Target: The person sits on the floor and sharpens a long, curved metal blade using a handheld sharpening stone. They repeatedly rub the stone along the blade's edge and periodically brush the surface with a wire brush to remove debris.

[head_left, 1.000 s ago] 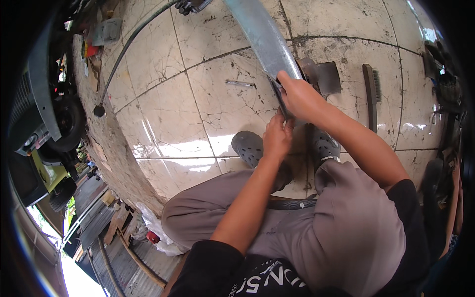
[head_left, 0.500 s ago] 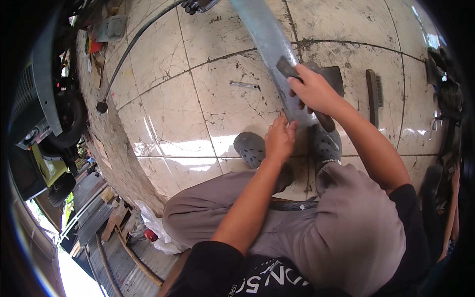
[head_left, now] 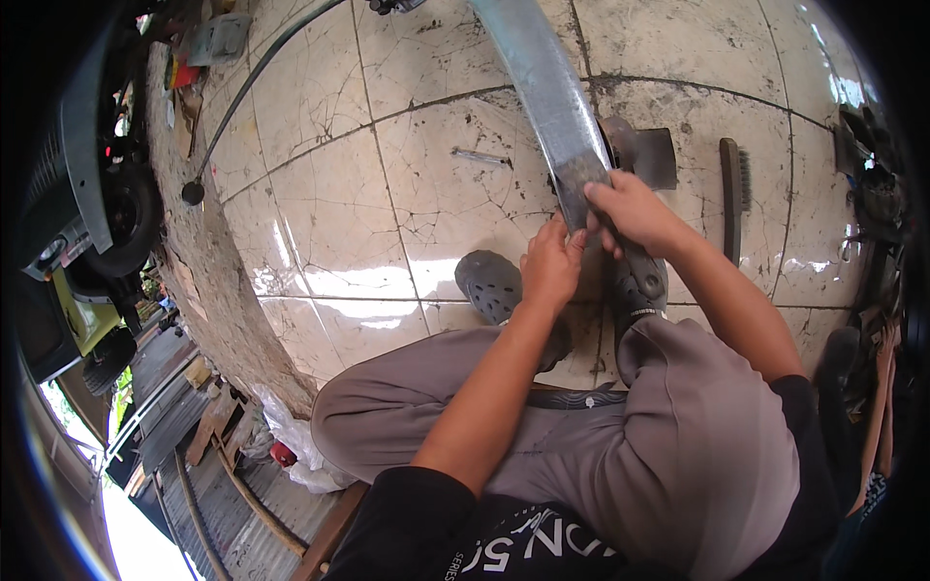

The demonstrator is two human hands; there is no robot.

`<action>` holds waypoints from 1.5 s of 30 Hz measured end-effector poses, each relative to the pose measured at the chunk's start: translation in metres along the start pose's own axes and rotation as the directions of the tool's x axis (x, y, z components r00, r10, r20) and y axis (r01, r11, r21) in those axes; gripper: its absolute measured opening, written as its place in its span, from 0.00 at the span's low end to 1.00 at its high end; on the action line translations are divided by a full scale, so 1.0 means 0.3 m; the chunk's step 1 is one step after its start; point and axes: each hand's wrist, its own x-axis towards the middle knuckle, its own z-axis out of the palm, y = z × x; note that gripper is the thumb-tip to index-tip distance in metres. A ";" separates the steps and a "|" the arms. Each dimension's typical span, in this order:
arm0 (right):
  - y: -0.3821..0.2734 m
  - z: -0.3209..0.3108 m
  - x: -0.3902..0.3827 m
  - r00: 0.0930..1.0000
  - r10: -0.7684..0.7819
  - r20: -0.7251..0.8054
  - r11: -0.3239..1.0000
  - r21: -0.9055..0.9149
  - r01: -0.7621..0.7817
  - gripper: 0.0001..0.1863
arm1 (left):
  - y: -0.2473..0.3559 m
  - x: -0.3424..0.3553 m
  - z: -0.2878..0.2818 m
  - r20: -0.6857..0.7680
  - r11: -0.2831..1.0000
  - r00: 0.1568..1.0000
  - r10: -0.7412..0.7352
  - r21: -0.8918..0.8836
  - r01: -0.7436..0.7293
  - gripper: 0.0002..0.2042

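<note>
A long, curved strip of bare grey metal (head_left: 544, 92), bluish toward its far end, runs from the top of the view down to my feet. My right hand (head_left: 635, 215) is closed around a dark flat scraper (head_left: 585, 176) with a broad rectangular blade. That blade lies against the strip near its close end. At the strip's near left edge, the fingers of my left hand (head_left: 552, 259) are closed on the metal. My right shoe (head_left: 635, 290) sits by that end, partly covered by the scraper's handle.
To the right lies a wire brush (head_left: 730, 198) with a wooden handle. A dark metal plate (head_left: 654, 158) shows beside the strip. Left of it are a small slim rod (head_left: 481, 157) and a black cable (head_left: 242, 95). Clutter lines the right edge; a vehicle (head_left: 87, 213) stands far left.
My right hand has drawn the scraper down along the strip toward me, and its blade has turned more upright. My left hand keeps nearly the same place.
</note>
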 end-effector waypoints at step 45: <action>0.230 0.000 -0.164 0.918 -0.337 0.211 0.336 -0.884 0.327 0.32 | -0.048 -0.048 0.072 -0.097 0.997 0.993 0.072 0.002 -0.072 0.17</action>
